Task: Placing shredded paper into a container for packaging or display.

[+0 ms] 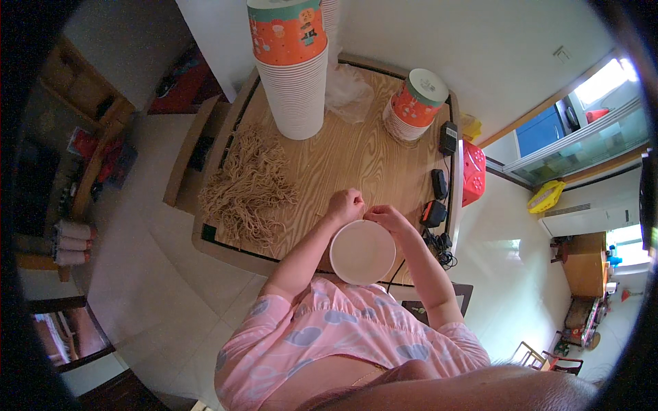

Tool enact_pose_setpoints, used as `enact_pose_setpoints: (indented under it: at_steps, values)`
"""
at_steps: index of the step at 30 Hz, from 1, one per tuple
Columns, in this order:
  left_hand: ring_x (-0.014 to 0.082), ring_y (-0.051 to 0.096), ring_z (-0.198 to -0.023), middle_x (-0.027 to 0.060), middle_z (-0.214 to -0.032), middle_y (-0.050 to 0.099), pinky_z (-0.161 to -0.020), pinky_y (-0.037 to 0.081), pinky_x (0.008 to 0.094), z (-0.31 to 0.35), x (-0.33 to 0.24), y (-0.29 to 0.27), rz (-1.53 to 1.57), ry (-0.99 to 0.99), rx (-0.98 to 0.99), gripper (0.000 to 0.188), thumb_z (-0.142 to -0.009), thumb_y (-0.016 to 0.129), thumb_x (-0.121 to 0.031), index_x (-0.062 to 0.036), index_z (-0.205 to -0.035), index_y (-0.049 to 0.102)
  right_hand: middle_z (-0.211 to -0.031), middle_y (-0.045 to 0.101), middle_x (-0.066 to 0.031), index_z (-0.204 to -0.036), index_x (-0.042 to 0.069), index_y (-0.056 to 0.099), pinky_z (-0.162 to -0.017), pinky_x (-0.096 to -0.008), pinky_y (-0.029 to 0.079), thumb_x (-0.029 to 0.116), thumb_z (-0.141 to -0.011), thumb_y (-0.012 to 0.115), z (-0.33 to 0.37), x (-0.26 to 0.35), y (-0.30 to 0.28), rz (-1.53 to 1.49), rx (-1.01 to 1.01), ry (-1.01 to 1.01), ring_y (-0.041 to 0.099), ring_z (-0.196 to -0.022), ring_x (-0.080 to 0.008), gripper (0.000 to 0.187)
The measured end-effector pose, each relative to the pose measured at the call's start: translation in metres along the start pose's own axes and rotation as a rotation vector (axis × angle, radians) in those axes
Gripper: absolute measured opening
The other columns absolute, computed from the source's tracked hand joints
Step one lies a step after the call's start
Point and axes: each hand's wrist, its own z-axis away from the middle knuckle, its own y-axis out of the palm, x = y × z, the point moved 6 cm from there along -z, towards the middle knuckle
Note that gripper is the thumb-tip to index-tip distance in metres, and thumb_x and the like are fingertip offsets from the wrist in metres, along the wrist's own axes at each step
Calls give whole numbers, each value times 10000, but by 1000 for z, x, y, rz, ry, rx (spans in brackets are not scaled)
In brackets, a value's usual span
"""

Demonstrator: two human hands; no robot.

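A white-lined paper bucket (363,252) is between my forearms at the table's near edge, its round mouth facing up at me. My left hand (346,205) is closed in a pinch just beyond the bucket's far rim. Right beside it, my right hand (389,219) bends over that rim with its fingers pressed together. What either pinch holds is too small to make out. On the left of the table lies a loose heap of tan cord (250,185). Farther back stands a tall stack of paper buckets (295,96), the top one printed orange and green.
A shorter upside-down stack of printed buckets (417,103) stands at the back right, cord around its lower part. Beside the tall stack is a clear plastic bag (348,92). Black adapters (447,138) and tangled cables (442,250) line the right edge. A red stool (473,171) stands beyond.
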Motion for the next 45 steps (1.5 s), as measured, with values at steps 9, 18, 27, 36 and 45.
enact_pose_setpoints:
  at_steps: [9, 18, 27, 36, 45]
  values:
    - [267, 612, -735, 109, -757, 626, -651, 484, 377, 12, 17, 9, 36, 10, 212, 111, -672, 622, -113, -59, -769, 612, -694, 565, 40, -806, 50, 627, -551, -201, 374, 206, -801, 603, 3, 7, 14, 237, 266, -47, 487, -625, -56, 157]
    - [156, 593, -769, 80, -814, 642, -699, 477, 298, 32, 26, 34, 270, -73, 534, 178, -728, 589, 8, -33, -895, 633, -687, 535, 68, -799, 73, 626, -547, -197, 360, 219, -827, 589, 3, -12, 18, 195, 257, 40, 463, -626, -45, 152]
    - [105, 577, -680, 41, -725, 616, -627, 476, 261, 33, -7, 12, 624, -18, 351, 96, -755, 613, -73, -12, -824, 587, -772, 571, 19, -823, 24, 598, -630, -204, 408, 159, -825, 593, 39, 40, 16, 34, 205, -68, 503, -715, -52, 135]
    - [89, 577, -703, 41, -752, 616, -639, 479, 243, 38, -44, -22, 662, -32, 346, 57, -765, 602, -14, -1, -816, 582, -749, 570, 23, -809, 10, 588, -597, -185, 407, 100, -796, 607, 55, 53, 15, 233, 105, -143, 506, -703, -47, 92]
    - [99, 591, -740, 57, -802, 639, -683, 482, 237, 50, -59, -44, 634, -63, 390, 85, -752, 629, -16, 5, -831, 652, -701, 569, 27, -800, 28, 609, -542, -188, 386, 167, -810, 617, 66, 53, 24, 289, 68, -97, 487, -631, -40, 139]
